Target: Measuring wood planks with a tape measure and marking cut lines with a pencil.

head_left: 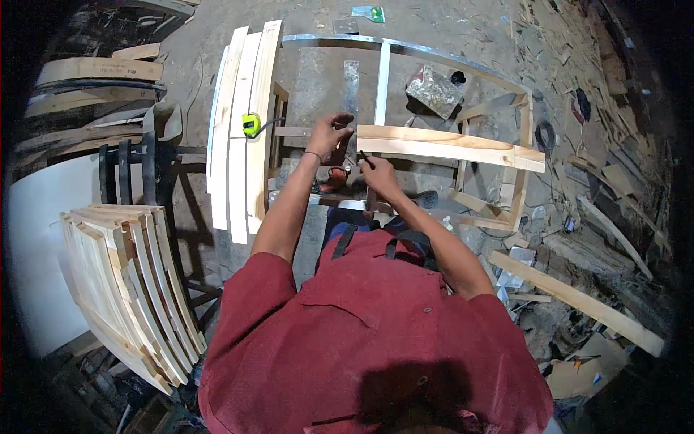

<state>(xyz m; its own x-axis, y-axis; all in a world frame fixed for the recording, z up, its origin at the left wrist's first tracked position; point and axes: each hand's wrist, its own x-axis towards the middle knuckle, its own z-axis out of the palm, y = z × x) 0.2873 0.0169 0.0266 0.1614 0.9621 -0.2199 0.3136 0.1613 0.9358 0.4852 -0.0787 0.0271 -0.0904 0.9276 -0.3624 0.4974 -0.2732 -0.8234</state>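
A pale wooden board (pixel 434 136) lies crosswise over a metal-edged frame in front of me. At its left end stands a carpenter's square (pixel 351 79), its flat metal blade reaching away from me. My left hand (pixel 330 137) is closed around the lower part of this square, beside the board's end; the fingers partly hide the grip. My right hand (pixel 379 177) pinches a thin dark pencil (pixel 363 155), its tip close to the board's near left corner. Below my left hand sits an orange-and-dark tool (pixel 334 179), partly hidden.
Several long boards (pixel 246 130) lie side by side at left, with a yellow-green tape measure (pixel 251 125) on top. A stack of pale boards (pixel 134 282) leans nearer left. A metal-topped frame (pixel 383 83) surrounds the work. Wood scraps and a loose plank (pixel 578 300) litter the right.
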